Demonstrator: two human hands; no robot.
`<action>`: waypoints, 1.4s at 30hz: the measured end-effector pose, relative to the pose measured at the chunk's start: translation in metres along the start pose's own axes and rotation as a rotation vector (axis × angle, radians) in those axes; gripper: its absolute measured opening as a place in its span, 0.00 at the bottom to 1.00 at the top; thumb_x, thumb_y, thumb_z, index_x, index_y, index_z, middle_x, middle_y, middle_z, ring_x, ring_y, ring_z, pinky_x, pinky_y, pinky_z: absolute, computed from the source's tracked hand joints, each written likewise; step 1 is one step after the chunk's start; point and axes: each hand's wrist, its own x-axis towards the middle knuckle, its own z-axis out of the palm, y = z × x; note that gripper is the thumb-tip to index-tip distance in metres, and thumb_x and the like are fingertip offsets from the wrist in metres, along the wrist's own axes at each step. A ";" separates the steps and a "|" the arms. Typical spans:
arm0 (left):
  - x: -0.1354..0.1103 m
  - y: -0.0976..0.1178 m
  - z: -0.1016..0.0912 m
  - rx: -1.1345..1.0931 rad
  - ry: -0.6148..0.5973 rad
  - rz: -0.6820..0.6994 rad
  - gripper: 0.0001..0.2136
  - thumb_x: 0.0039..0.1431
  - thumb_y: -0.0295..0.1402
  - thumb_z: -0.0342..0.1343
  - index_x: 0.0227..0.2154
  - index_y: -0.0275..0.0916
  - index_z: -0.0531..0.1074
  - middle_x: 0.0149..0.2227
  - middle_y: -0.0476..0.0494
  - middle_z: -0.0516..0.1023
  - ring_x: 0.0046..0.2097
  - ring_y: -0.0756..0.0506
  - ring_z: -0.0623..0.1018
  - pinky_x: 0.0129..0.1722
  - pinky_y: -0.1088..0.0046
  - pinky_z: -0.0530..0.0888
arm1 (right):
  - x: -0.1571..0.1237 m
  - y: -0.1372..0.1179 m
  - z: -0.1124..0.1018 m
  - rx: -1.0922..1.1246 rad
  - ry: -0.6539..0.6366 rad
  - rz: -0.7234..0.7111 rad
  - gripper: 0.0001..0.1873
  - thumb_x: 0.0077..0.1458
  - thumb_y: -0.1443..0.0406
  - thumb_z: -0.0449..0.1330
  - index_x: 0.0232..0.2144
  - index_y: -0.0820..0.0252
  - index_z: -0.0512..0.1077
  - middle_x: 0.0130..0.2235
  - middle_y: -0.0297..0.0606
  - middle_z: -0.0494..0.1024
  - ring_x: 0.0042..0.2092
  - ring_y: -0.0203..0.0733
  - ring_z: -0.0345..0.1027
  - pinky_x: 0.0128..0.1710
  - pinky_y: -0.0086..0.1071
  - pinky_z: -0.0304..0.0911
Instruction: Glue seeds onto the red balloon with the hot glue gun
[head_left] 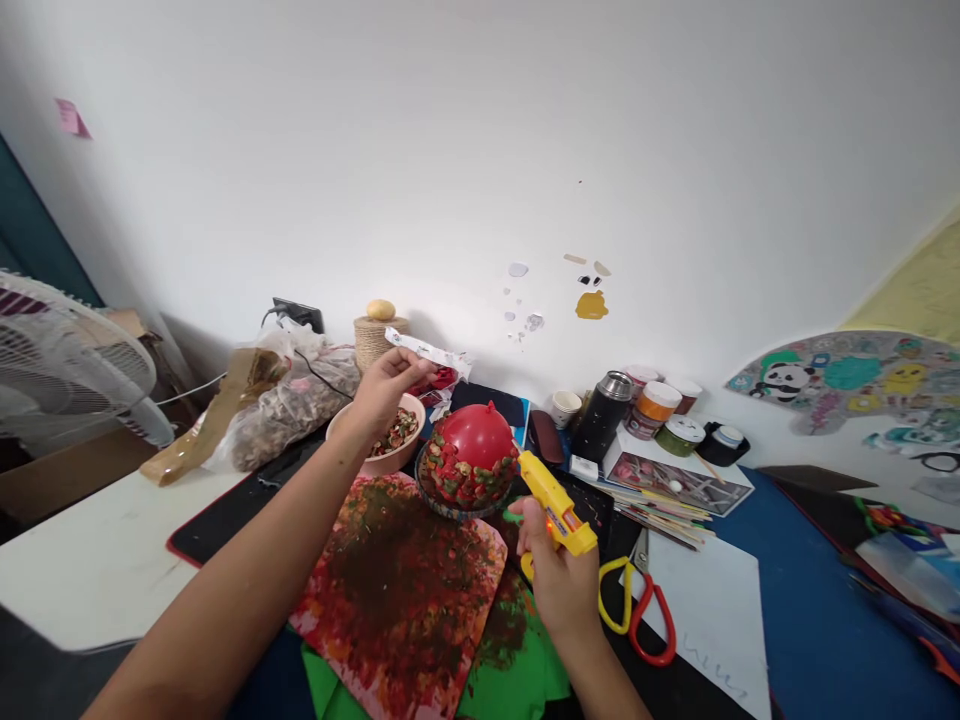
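My right hand (562, 575) is wrapped round a yellow hot glue gun (555, 495), its nozzle pointing up and left beside a red balloon (476, 430). Red, green and brown chips (465, 478) cover the balloon's lower part, which rests in a patterned bowl (457, 512). My left hand (394, 385) is raised above a pink bowl (412, 410) of similar chips, thumb and fingers pinched together. Its fingertips overlap a white printed strip (427, 350) in view; I cannot tell whether they touch it, and anything between them is hidden.
A paint-stained pink board (397, 600) lies in front on green material (517, 640). Scissors (637, 610) with yellow and red handles lie right. Behind stand a black flask (604, 415), paint jars (652, 408) and a twine roll (373, 342). Filled plastic bags (292, 410) and a fan (75, 350) are left.
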 end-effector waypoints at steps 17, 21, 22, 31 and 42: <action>-0.008 -0.015 -0.091 1.249 -0.282 -0.115 0.15 0.65 0.46 0.57 0.38 0.43 0.85 0.41 0.35 0.88 0.45 0.32 0.85 0.45 0.62 0.76 | -0.007 0.011 0.003 -0.063 -0.003 -0.041 0.26 0.72 0.45 0.62 0.37 0.59 0.87 0.22 0.34 0.75 0.23 0.41 0.69 0.27 0.33 0.70; -0.010 -0.026 -0.082 1.404 -0.427 -0.067 0.16 0.63 0.33 0.57 0.50 0.42 0.83 0.54 0.33 0.86 0.56 0.32 0.82 0.56 0.61 0.75 | -0.009 0.010 0.004 -0.061 -0.017 -0.059 0.25 0.71 0.46 0.62 0.38 0.59 0.86 0.23 0.34 0.75 0.24 0.41 0.69 0.28 0.33 0.70; -0.010 -0.028 -0.080 1.428 -0.458 -0.058 0.17 0.62 0.30 0.56 0.51 0.41 0.82 0.56 0.32 0.85 0.58 0.32 0.81 0.58 0.61 0.74 | -0.009 0.008 0.004 -0.062 -0.025 -0.066 0.24 0.71 0.46 0.62 0.38 0.59 0.86 0.23 0.34 0.75 0.24 0.41 0.69 0.28 0.33 0.69; 0.001 -0.024 -0.079 1.529 -0.582 -0.078 0.14 0.66 0.36 0.53 0.43 0.40 0.83 0.48 0.30 0.86 0.48 0.32 0.84 0.46 0.62 0.75 | -0.006 -0.005 0.003 -0.068 -0.097 -0.147 0.21 0.73 0.52 0.61 0.33 0.58 0.82 0.29 0.38 0.81 0.29 0.42 0.76 0.31 0.32 0.73; -0.006 -0.005 -0.099 1.325 -0.509 -0.146 0.11 0.60 0.41 0.58 0.40 0.45 0.82 0.37 0.44 0.87 0.39 0.38 0.83 0.36 0.67 0.71 | -0.005 -0.005 0.002 -0.079 -0.089 -0.152 0.21 0.73 0.51 0.61 0.34 0.58 0.83 0.28 0.38 0.81 0.27 0.42 0.75 0.28 0.31 0.72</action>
